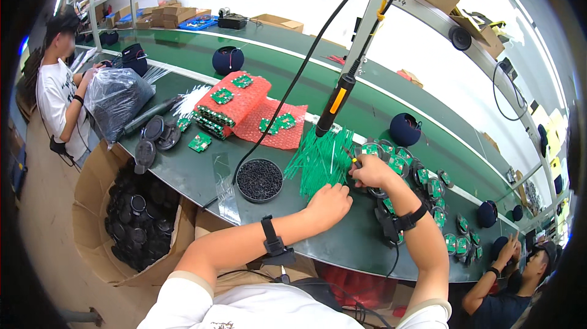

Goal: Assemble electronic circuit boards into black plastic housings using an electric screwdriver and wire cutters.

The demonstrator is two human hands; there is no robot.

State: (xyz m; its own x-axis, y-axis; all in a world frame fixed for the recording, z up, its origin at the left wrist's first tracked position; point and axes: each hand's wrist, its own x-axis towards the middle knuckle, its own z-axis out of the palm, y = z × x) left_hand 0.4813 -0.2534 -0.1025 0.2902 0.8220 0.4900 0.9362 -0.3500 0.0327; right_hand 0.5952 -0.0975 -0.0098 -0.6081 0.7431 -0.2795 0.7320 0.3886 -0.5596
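Note:
My left hand (pixel 330 205) rests low over the bench at the near end of a heap of thin green strips (pixel 315 161). Its fingers are curled, and whatever they may hold is hidden. Just to the right, my right hand (pixel 370 171) grips a thin black-and-yellow tool (pixel 353 157) that points up and left. Beside and beyond that hand lies a cluster of round black housings with green circuit boards (pixel 435 187) on them. A black electric screwdriver (pixel 335 106) with a yellow stripe hangs above the green strips.
A round dish of small black screws (pixel 260 180) stands left of my hands. Behind it, circuit boards lie on red bubble wrap (pixel 269 122). A cardboard box (pixel 98 219) of black parts is at lower left. Dark round speakers (pixel 405 129) stand along the bench. One person works at each side.

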